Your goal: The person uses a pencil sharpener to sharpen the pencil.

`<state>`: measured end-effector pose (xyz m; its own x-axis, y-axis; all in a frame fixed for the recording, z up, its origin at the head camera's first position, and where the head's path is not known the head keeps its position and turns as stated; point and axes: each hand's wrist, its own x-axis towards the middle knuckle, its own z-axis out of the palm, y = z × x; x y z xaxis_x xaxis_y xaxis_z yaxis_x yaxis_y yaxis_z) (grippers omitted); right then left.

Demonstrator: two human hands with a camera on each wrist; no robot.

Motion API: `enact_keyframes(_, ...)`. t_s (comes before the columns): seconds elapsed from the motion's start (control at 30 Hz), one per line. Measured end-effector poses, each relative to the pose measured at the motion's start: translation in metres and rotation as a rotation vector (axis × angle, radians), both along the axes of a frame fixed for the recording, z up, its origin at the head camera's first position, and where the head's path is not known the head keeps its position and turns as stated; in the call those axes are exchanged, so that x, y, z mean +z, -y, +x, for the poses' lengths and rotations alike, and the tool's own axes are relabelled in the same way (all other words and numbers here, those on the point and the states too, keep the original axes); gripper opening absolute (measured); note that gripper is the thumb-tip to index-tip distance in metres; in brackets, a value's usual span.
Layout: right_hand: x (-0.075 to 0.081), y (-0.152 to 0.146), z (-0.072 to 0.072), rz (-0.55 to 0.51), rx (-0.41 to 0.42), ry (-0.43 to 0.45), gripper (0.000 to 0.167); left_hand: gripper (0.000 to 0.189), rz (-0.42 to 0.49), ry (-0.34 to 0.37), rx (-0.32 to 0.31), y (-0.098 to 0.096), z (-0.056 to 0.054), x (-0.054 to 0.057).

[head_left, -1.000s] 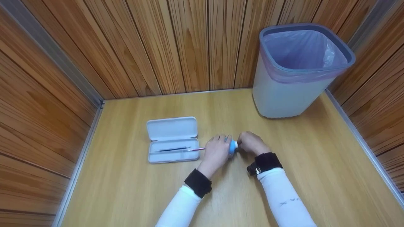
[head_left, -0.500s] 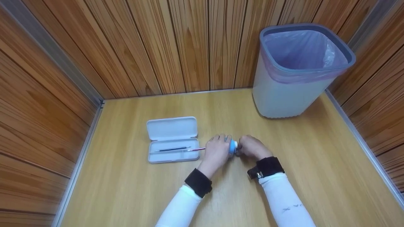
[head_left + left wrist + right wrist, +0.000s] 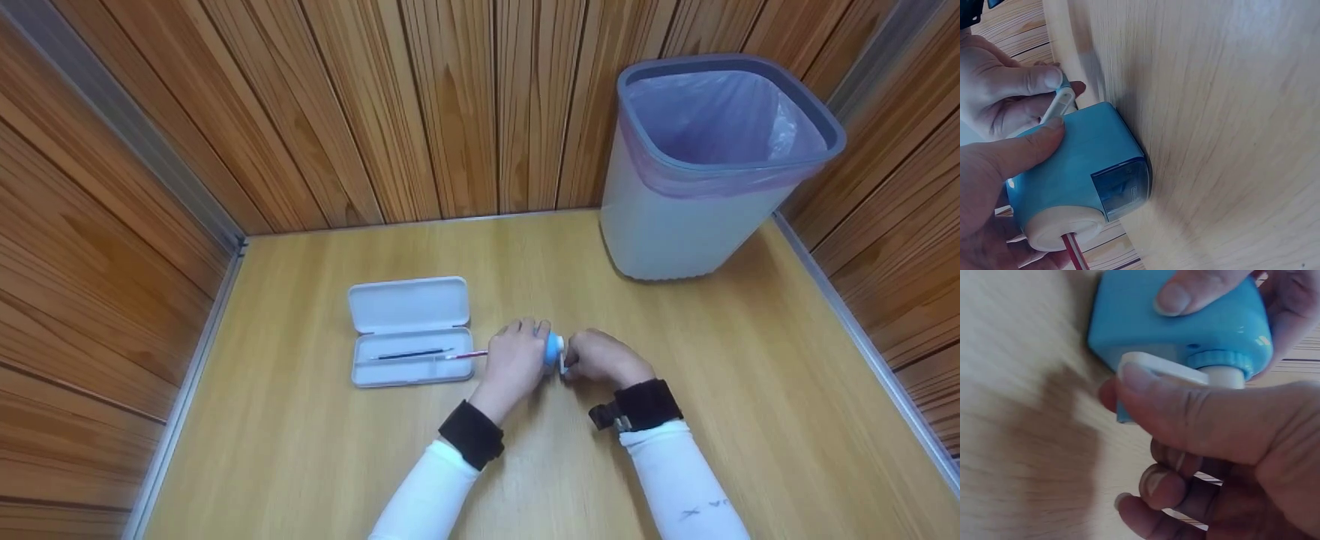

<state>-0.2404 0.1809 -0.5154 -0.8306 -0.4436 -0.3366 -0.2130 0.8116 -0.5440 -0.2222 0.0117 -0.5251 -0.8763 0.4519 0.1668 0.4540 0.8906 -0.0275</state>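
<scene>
My left hand (image 3: 514, 360) grips a blue crank pencil sharpener (image 3: 1086, 154) that rests on the table, its thumb across the casing. A red-and-white striped pencil (image 3: 1076, 250) sticks out of the round white front. At the opposite end, my right hand (image 3: 606, 356) pinches the knob of the white crank arm (image 3: 1171, 370) between thumb and finger. In the left wrist view, a see-through dark blue shavings drawer (image 3: 1123, 188) shows low on the body. Just left of the left hand lies an open white pencil case (image 3: 409, 306), with a dark slim pencil (image 3: 412, 354) inside.
A tall white waste bin (image 3: 675, 232) with a grey rim and a pinkish liner stands at the back right. Wood-plank walls (image 3: 450, 112) enclose the wooden tabletop (image 3: 300, 450) at the back and both sides.
My right hand has shifted slightly downward and toward me in the head view while on the crank. The left hand, sharpener, striped pencil and pencil case stay in place.
</scene>
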Motion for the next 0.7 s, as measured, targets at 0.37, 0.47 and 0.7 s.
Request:
enact_keyframes(0.37, 0.018, -0.003, 0.008, 0.001, 0.032, 0.001, 0.005, 0.048, 0.009, 0.088, 0.001, 0.000, -0.001, 0.002)
enact_keyframes(0.47, 0.026, -0.003, 0.010, 0.006, 0.021, -0.006, 0.008, 0.048, 0.027, 0.101, 0.002, 0.001, -0.001, 0.002)
enact_keyframes(0.7, 0.039, -0.006, 0.012, 0.025, 0.046, -0.076, 0.013, 0.042, 0.015, 0.068, 0.013, 0.000, -0.001, 0.002)
